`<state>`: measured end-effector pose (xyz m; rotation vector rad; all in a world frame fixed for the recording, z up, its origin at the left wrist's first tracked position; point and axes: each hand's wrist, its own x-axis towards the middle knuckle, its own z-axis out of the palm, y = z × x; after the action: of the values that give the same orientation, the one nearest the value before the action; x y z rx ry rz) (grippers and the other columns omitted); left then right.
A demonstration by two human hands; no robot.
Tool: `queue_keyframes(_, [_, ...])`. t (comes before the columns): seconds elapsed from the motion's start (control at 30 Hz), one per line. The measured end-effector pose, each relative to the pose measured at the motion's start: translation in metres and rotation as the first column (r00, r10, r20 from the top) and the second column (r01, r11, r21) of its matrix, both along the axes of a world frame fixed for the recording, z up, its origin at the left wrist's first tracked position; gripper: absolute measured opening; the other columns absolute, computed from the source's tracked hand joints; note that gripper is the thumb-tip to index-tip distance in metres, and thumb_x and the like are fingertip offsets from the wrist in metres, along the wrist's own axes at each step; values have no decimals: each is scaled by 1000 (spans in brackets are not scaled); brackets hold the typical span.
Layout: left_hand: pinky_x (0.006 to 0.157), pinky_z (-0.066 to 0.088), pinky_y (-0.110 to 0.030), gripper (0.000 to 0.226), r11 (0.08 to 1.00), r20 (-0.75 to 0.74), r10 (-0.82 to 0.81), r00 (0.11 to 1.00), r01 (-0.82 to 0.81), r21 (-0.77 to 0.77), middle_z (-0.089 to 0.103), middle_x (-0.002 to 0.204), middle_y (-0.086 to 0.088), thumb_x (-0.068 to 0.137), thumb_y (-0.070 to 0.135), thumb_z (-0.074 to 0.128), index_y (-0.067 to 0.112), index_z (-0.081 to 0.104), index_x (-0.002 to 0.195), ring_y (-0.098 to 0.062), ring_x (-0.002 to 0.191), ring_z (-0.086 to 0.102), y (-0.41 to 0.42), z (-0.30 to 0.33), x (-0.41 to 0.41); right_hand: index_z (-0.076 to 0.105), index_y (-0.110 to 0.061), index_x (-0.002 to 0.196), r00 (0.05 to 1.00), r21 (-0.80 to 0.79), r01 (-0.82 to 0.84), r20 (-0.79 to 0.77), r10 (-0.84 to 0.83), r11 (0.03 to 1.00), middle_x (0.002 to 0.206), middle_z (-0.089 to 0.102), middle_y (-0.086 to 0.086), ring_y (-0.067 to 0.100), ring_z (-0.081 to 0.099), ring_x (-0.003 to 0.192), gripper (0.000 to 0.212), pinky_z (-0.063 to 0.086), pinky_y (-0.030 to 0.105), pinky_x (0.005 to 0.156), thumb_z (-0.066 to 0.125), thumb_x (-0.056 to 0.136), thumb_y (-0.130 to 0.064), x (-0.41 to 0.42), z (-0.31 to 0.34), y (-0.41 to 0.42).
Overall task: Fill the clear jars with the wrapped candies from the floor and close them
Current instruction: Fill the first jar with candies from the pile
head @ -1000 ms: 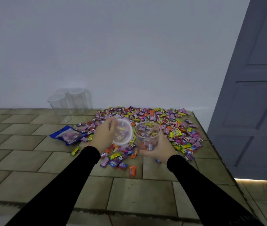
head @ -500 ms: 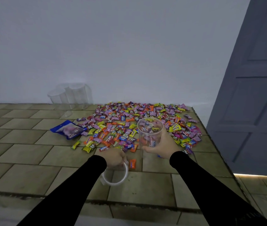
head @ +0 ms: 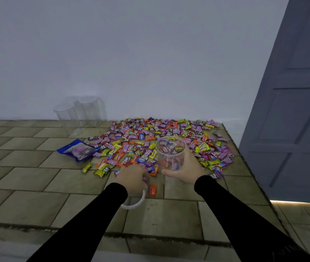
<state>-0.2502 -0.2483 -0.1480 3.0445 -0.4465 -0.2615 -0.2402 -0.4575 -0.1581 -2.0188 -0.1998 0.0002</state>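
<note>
My right hand (head: 187, 167) grips an open clear jar (head: 170, 148) upright, just above the near edge of the candy pile; a few wrapped candies lie in its bottom. The wrapped candies (head: 161, 133) spread over the tiled floor in many colours. My left hand (head: 131, 177) is curled, knuckles up, at the pile's near edge, with a purple wrapper showing at its fingertips. The jar's clear lid (head: 134, 204) lies flat on the tile, partly hidden under my left wrist. One orange candy (head: 152, 190) lies alone between my hands.
Three empty clear jars (head: 78, 112) stand against the white wall at the back left. A blue candy bag (head: 78, 150) lies left of the pile. A grey door (head: 292, 110) closes off the right side. The tiled floor drops at a step edge (head: 150, 237) near me.
My left hand carried the lid off the jar down to the floor in front of me, then shifted forward to the candies. The jar in my right hand stayed in place.
</note>
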Motion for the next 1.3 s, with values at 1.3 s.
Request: queue_keyframes(1.3, [108,30,-44,47,993,-64,72,995,-77,-85,32,148,-6,98,15,46,23,36,143,-35,129,35,-21,-42,63,47,-30,137,933,-876,-145,34,359,460,147,33,-5,21,27,132,45,27,37,107,54,94,-41,57,-18,-31])
